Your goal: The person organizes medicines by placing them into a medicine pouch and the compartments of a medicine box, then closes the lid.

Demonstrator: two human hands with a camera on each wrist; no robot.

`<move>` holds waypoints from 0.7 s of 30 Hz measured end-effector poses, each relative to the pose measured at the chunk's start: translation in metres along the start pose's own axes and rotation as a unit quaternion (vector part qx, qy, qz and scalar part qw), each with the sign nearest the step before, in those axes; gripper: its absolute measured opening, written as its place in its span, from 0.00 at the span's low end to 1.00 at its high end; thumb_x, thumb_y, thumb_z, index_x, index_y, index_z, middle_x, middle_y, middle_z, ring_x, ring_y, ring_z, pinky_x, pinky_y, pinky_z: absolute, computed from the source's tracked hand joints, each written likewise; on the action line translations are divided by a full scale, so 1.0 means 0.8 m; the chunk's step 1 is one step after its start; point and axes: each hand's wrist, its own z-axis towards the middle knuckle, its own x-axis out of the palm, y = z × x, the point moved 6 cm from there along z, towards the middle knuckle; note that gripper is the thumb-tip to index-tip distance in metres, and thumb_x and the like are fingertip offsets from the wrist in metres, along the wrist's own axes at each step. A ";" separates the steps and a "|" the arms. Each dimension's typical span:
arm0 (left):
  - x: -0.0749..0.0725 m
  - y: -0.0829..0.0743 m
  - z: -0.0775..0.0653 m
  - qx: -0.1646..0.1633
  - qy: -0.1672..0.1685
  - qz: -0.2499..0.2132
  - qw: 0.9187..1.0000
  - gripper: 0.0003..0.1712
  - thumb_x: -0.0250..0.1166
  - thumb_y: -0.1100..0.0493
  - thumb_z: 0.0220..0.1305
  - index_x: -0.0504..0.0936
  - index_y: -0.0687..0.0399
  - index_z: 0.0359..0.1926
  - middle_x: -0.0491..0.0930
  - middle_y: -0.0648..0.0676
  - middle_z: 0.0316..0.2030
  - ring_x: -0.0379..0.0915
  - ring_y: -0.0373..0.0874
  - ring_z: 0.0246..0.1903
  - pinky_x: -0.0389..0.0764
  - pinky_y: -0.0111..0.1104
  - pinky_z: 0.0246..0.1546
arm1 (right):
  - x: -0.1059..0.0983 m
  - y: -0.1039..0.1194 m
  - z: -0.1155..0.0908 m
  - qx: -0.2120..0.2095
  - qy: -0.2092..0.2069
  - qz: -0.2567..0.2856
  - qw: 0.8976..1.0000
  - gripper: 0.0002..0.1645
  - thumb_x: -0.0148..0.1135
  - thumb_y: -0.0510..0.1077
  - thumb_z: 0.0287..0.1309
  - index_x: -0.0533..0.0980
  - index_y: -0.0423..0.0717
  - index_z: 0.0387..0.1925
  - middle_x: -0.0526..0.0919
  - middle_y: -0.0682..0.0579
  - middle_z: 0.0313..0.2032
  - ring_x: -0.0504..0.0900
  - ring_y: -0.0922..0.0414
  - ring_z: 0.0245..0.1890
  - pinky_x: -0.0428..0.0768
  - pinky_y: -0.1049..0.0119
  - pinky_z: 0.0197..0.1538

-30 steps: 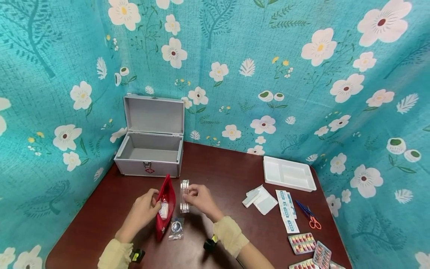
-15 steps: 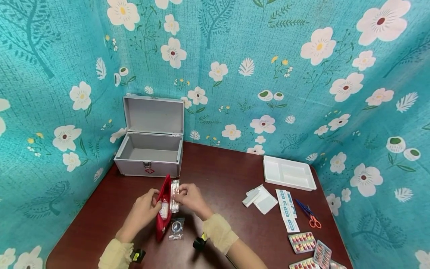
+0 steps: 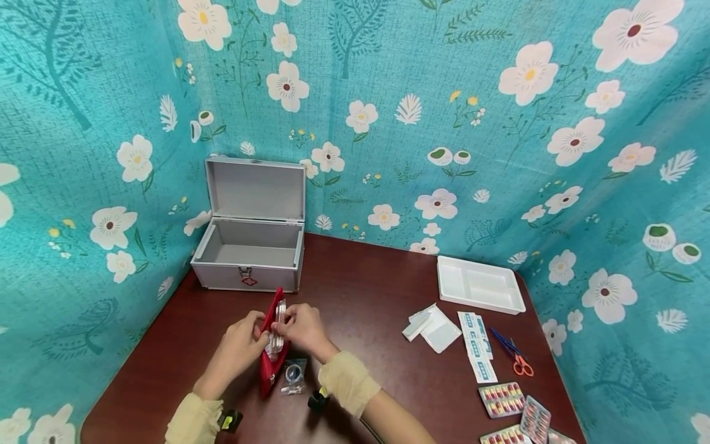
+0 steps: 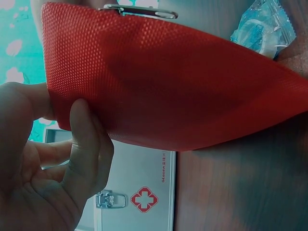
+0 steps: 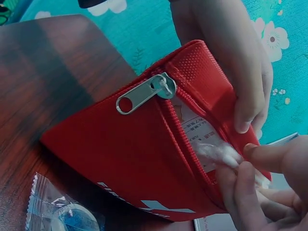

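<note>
A red zip pouch (image 3: 269,375) stands upright on the table with its zipper open and papers showing inside. My left hand (image 3: 235,344) holds the pouch by its mouth edge, thumb and fingers on the red fabric (image 4: 163,82) in the left wrist view. My right hand (image 3: 306,332) pinches a slim clear packet of cotton swabs (image 3: 280,316) at the opening. White swab tips (image 5: 230,156) sit inside the pouch mouth in the right wrist view. Just right of the pouch lies a small clear packet with a ring-shaped roll (image 3: 294,375).
Behind stands an open silver case (image 3: 246,254). To the right are a white divided tray (image 3: 467,285), white dressing packets (image 3: 440,333), a strip of bandages (image 3: 477,351), orange-handled scissors (image 3: 521,364) and several capsule blister packs (image 3: 501,399).
My right hand has moved left, bringing the cotton swab packet from beside the pouch into its mouth. My left hand keeps its hold on the pouch.
</note>
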 end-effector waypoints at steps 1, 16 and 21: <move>0.000 0.000 0.000 -0.001 0.001 0.001 1.000 0.21 0.64 0.62 0.60 0.75 0.61 0.55 0.72 0.51 0.25 0.66 0.40 0.23 0.70 0.28 0.24 | 0.001 0.001 0.000 0.001 0.003 0.003 1.000 0.10 0.73 0.46 0.53 0.84 0.43 0.29 0.85 0.53 0.17 0.74 0.73 0.14 0.71 0.77 0.21; 0.001 0.003 0.001 -0.013 0.010 -0.004 1.000 0.23 0.65 0.63 0.61 0.74 0.62 0.57 0.73 0.53 0.27 0.67 0.41 0.24 0.71 0.29 0.24 | -0.013 -0.013 0.004 -0.023 0.001 0.079 0.997 0.05 0.65 0.40 0.61 0.82 0.40 0.33 0.87 0.47 0.23 0.82 0.66 0.18 0.78 0.76 0.25; -0.001 0.003 0.002 -0.019 0.010 -0.007 1.000 0.23 0.65 0.63 0.61 0.74 0.62 0.57 0.73 0.53 0.26 0.67 0.41 0.24 0.70 0.30 0.23 | -0.025 -0.027 0.003 -0.031 -0.035 0.049 0.998 0.04 0.63 0.40 0.61 0.81 0.45 0.31 0.85 0.50 0.22 0.76 0.70 0.20 0.74 0.76 0.28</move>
